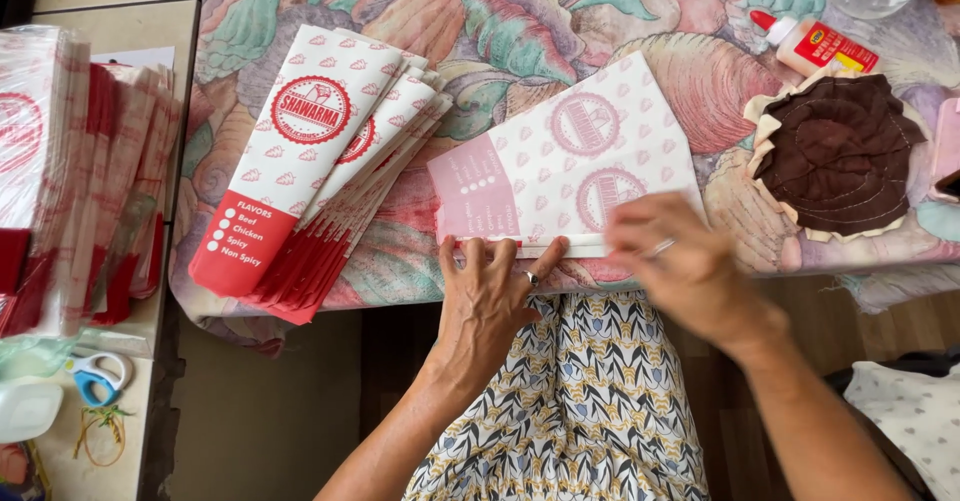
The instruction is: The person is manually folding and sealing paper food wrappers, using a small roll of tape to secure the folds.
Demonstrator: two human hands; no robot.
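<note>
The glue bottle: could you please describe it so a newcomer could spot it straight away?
Look to the far right corner of the floral tablecloth. Just above the brown quilted pad lies the glue bottle, tipped on its side. It alone is small and white, with a red cap and a red-and-yellow label.

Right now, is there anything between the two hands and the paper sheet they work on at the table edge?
Nothing visible. The left hand lies flat on the folded near edge of the paper sheet, and the right hand, blurred, is over its near right corner. The fanned stack of paper sleeves lies apart, to the left.
</note>
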